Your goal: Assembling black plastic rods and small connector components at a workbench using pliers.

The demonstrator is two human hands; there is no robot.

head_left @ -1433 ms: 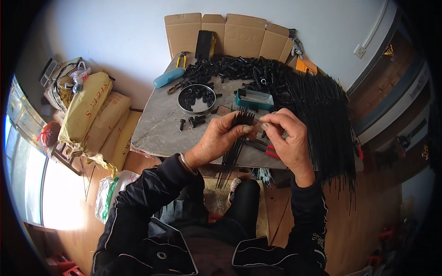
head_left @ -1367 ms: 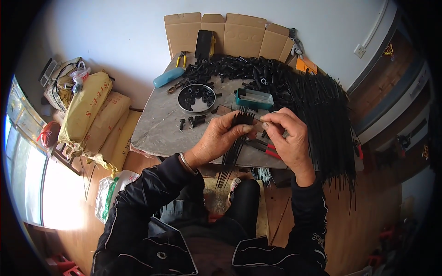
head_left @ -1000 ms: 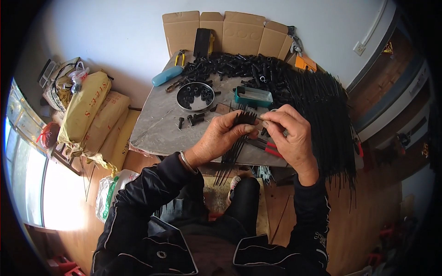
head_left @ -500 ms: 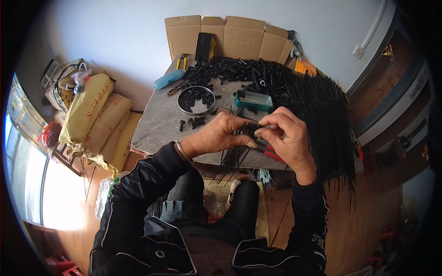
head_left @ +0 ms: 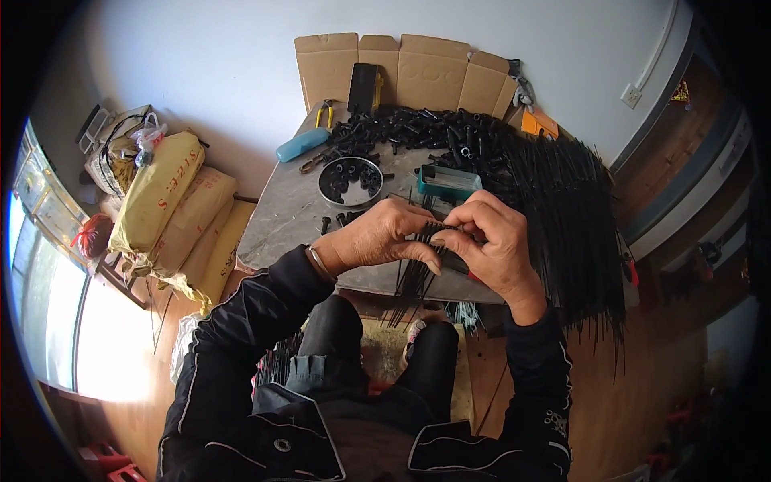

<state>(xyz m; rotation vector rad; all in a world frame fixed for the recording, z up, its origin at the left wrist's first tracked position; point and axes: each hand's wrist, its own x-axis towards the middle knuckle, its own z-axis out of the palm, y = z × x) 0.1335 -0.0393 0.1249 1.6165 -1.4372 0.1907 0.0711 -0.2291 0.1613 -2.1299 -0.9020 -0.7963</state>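
L hand point(head_left: 377, 239) and R hand point(head_left: 491, 245) meet above table point(head_left: 277, 229) front edge, both pinching a bundle of thin black rods point(head_left: 418, 269) that hangs below edge. Round dish point(head_left: 350, 181) w/ black parts behind L hand; teal box point(head_left: 448, 181) behind R hand.

Left hand point(head_left: 377, 239) and right hand point(head_left: 490, 245) meet at frame centre, fingers curled inward, fingertips pinched close together; both black-sleeved forearms rise from the lower edge, elbows bent

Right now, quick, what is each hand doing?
Left hand: closed, gripping a bunch of thin black strips.
Right hand: closed, fingers pinching the top of the same bunch.
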